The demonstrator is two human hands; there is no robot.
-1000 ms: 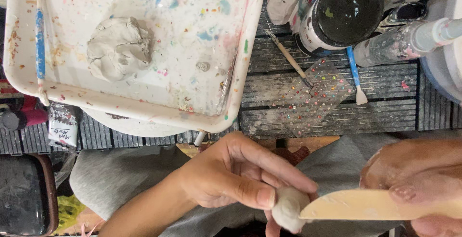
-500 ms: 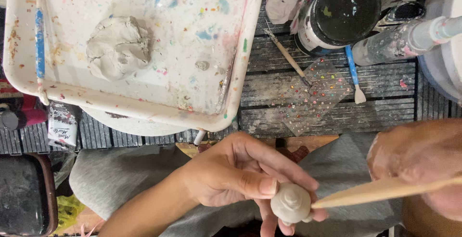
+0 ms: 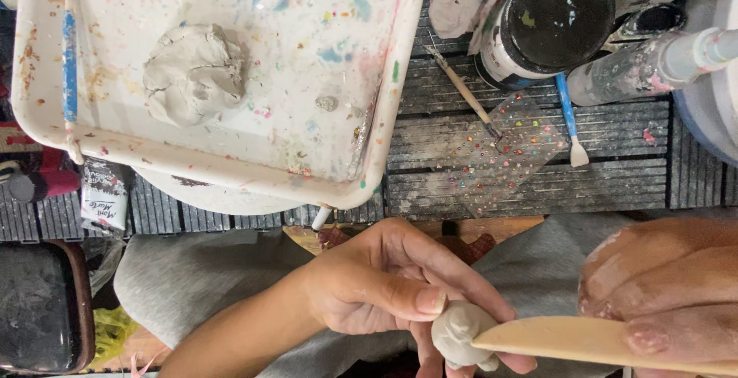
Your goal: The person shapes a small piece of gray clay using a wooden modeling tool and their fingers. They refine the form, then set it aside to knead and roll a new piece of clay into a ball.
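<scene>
The left hand (image 3: 377,286) pinches a small grey clay figure (image 3: 460,334) between thumb and fingers, low in the view and over the lap, off the near edge of the counter (image 3: 538,186); the thumb lies across the figure's top-left and the other fingers curl beneath it. The right hand (image 3: 669,293) is closed on a flat wooden modelling tool (image 3: 584,341), gripping it at its right-hand part; the fingers are smeared with pale clay. The tool's long axis runs nearly level, left to right, and its rounded tip touches the right flank of the figure; so the clay lies just left of the right hand, at the tool's far end, while the left hand is the nearer one, in direct contact with it.

On the counter, a white paint-flecked tray (image 3: 384,117) fills the far left corner, bearing a large lump of grey clay (image 3: 194,73) and a blue-handled tool (image 3: 69,63) along its left edge; a black-lidded jar (image 3: 557,17) stands at the far right, with a thin brush (image 3: 461,90) and a small blue-handled spatula (image 3: 570,121) just beside it; a paint tube (image 3: 104,201) lies at the near left edge, under the tray's rim.
</scene>
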